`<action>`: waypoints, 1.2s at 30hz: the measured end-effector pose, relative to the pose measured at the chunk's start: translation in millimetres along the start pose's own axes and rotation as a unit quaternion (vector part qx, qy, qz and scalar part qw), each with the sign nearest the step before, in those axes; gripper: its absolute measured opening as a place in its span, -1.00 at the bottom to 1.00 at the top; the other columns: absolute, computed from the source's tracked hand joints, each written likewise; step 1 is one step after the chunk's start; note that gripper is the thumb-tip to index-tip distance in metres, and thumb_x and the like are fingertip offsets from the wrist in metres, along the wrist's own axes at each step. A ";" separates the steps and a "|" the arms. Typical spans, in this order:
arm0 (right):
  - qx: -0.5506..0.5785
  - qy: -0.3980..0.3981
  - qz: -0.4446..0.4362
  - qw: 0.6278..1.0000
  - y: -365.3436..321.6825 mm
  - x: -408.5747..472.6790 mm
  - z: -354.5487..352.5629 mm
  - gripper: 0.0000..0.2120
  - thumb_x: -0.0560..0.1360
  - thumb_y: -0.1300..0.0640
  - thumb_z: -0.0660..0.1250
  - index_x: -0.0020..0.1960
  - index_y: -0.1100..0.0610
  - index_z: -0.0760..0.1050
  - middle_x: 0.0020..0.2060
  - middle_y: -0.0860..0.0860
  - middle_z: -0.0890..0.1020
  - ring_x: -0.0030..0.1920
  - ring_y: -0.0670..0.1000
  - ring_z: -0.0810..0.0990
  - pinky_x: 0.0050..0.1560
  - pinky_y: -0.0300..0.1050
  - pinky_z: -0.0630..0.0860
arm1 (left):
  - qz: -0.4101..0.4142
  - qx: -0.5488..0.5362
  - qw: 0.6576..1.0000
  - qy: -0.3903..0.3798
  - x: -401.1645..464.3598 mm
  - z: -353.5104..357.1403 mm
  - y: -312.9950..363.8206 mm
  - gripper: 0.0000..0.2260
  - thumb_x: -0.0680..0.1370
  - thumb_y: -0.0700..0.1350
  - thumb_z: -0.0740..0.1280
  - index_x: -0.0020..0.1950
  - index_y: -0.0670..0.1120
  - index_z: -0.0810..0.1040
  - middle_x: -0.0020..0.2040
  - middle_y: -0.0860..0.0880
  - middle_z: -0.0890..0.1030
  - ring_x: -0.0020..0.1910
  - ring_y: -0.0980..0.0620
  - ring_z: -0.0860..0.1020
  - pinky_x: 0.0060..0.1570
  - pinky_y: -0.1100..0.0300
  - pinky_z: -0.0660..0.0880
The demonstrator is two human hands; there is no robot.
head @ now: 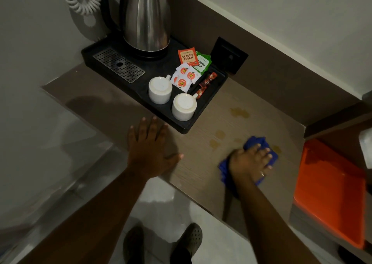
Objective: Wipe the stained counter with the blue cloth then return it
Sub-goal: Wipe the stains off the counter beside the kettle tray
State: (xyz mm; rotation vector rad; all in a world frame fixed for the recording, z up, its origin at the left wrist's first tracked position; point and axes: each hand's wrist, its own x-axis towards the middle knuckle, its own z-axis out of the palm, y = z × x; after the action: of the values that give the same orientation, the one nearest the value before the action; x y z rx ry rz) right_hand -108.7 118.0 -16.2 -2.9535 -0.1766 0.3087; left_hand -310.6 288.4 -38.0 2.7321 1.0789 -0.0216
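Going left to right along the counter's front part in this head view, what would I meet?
Left hand flat on the counter → small yellowish stains → right hand pressing the blue cloth → orange tray.

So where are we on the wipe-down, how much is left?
Done: the blue cloth is picked up and on the counter. In hand: the right hand presses the cloth flat near the front edge, while the left hand rests flat on the counter. Left: yellowish stains are visible between the cloth and the black tray, then returning the cloth.
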 end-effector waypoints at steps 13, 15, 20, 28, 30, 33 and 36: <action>-0.026 -0.018 -0.258 0.966 124.2 -6.0 -18.8 -0.42 0.56 -0.14 -0.09 0.53 0.04 -0.04 0.54 0.06 -0.02 0.54 0.08 -0.10 0.51 0.16 -0.09 | -0.002 0.010 1.000 0.017 -1.4 0.7 1.1 0.01 0.32 0.59 -0.13 0.55 -0.06 0.22 0.57 -0.26 0.19 0.51 -0.37 0.14 0.38 -0.39 0.08; 0.001 0.015 -0.089 0.996 81.8 0.7 -13.5 -0.42 0.58 -0.07 -0.04 0.54 0.12 -0.02 0.55 0.14 0.00 0.54 0.17 -0.07 0.50 0.18 -0.10 | 0.001 0.015 1.000 0.016 -1.1 1.2 1.5 0.00 0.33 0.59 -0.13 0.55 -0.06 0.23 0.56 -0.27 0.20 0.50 -0.38 0.15 0.37 -0.40 0.09; 0.004 0.004 -0.108 0.994 -20.9 -21.8 14.6 -0.41 0.59 -0.06 -0.03 0.54 0.14 -0.05 0.55 0.17 -0.03 0.54 0.19 -0.11 0.47 0.19 -0.18 | 0.002 0.021 1.000 0.014 -0.6 1.0 3.1 -0.03 0.35 0.58 -0.06 0.54 -0.06 0.24 0.55 -0.27 0.22 0.49 -0.38 0.17 0.36 -0.42 0.12; -0.060 -0.079 -0.421 0.901 103.7 -53.9 -4.2 -0.44 0.56 -0.14 -0.07 0.53 -0.07 -0.07 0.53 -0.05 -0.08 0.53 -0.01 -0.18 0.51 0.11 -0.12 | -0.006 0.015 0.999 0.028 -2.4 2.1 4.6 -0.07 0.35 0.54 0.06 0.52 -0.07 0.29 0.54 -0.26 0.24 0.50 -0.37 0.17 0.38 -0.39 0.10; -0.023 -0.055 -0.318 0.946 140.4 -42.6 -12.4 -0.44 0.55 -0.16 -0.10 0.51 -0.06 -0.05 0.53 -0.05 -0.06 0.53 0.01 -0.15 0.50 0.09 -0.14 | -0.005 0.019 0.999 0.033 -3.5 1.8 4.8 -0.07 0.35 0.54 0.06 0.51 -0.07 0.29 0.54 -0.27 0.25 0.49 -0.37 0.17 0.38 -0.39 0.10; -0.013 0.002 -0.178 0.984 145.6 -9.5 -17.3 -0.42 0.56 -0.11 -0.09 0.53 0.07 -0.01 0.54 0.07 -0.01 0.54 0.11 -0.09 0.50 0.13 -0.11 | -0.002 0.020 0.999 0.037 -3.1 2.8 4.2 -0.07 0.35 0.54 0.05 0.51 -0.07 0.29 0.54 -0.27 0.24 0.49 -0.37 0.16 0.37 -0.38 0.11; -0.003 0.026 -0.036 0.999 96.7 25.1 -20.1 -0.41 0.58 -0.04 0.00 0.53 0.16 -0.01 0.54 0.20 0.02 0.53 0.22 -0.06 0.48 0.22 -0.07 | -0.004 0.022 0.999 0.043 -2.6 4.3 3.9 -0.07 0.36 0.54 0.05 0.51 -0.08 0.30 0.54 -0.28 0.24 0.49 -0.38 0.17 0.37 -0.38 0.12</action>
State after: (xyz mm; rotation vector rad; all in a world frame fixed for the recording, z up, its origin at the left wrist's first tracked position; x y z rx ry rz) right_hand -70.4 23.6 -18.8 -2.9497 -0.2776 0.2224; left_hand -309.6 283.0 -41.3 2.7922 1.1245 0.0730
